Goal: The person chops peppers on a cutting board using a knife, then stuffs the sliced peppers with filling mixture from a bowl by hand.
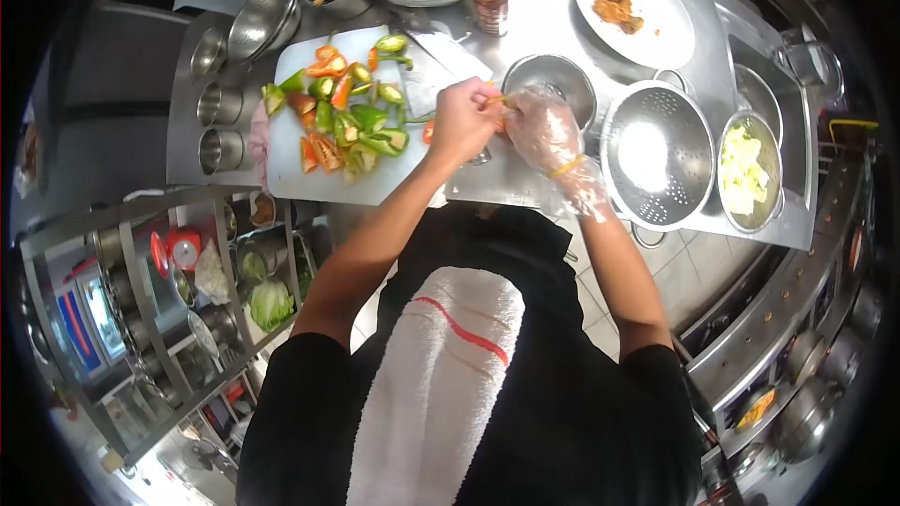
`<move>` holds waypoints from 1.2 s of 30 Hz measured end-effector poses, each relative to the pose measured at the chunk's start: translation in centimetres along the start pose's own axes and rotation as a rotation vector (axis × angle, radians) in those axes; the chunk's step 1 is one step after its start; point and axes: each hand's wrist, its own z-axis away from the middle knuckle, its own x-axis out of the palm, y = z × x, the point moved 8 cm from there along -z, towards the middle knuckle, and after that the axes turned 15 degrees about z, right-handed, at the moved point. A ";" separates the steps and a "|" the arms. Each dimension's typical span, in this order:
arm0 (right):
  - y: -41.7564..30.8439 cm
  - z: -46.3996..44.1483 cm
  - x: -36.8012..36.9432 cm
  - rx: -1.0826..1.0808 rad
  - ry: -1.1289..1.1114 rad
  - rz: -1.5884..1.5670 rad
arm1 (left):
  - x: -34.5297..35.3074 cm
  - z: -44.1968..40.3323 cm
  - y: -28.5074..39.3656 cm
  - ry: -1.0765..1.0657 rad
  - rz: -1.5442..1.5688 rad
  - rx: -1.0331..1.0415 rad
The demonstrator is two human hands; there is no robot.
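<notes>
Two cylindrical stainless-steel cups (pixel 220 150): upright at the left end of a steel table (pixel 553 23).
White rectangular cutting board (pixel 347 189): spread with cut green and orange pepper pieces (pixel 370 118).
Bare left hand (pixel 467 120): fingertips pinched on a small orange piece (pixel 499 99), too blurred to identify, just right of the board.
Right hand in clear plastic glove (pixel 547 131): fingers curled in close to the same piece, exact hold hidden; yellow band (pixel 566 167) around the wrist.
Two-handled perforated steel colander (pixel 689 169): beside the gloved wrist.
Round metal bowl (pixel 764 215): far right, filled with pale green leaves (pixel 743 169).
</notes>
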 end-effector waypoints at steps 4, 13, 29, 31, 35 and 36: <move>2.8 -0.5 -2.0 0.278 0.061 0.003 | -0.6 -0.3 1.3 0.051 0.089 0.047; 5.5 -2.7 -3.4 0.104 0.127 0.477 | 0.0 -1.2 -0.3 0.106 -0.083 0.163; -1.8 -5.7 -2.5 -0.050 0.106 0.280 | -33.4 10.9 -3.5 0.907 0.169 0.381; -8.1 -7.0 -0.9 -0.210 0.127 0.101 | -38.0 10.7 -6.3 0.939 0.136 0.235; -18.5 -11.3 5.2 -0.363 0.021 0.062 | -43.3 8.3 -9.9 0.748 -0.059 -0.021; -21.9 -12.2 6.7 -0.377 -0.024 0.111 | -44.0 7.9 -8.3 0.753 -0.248 0.096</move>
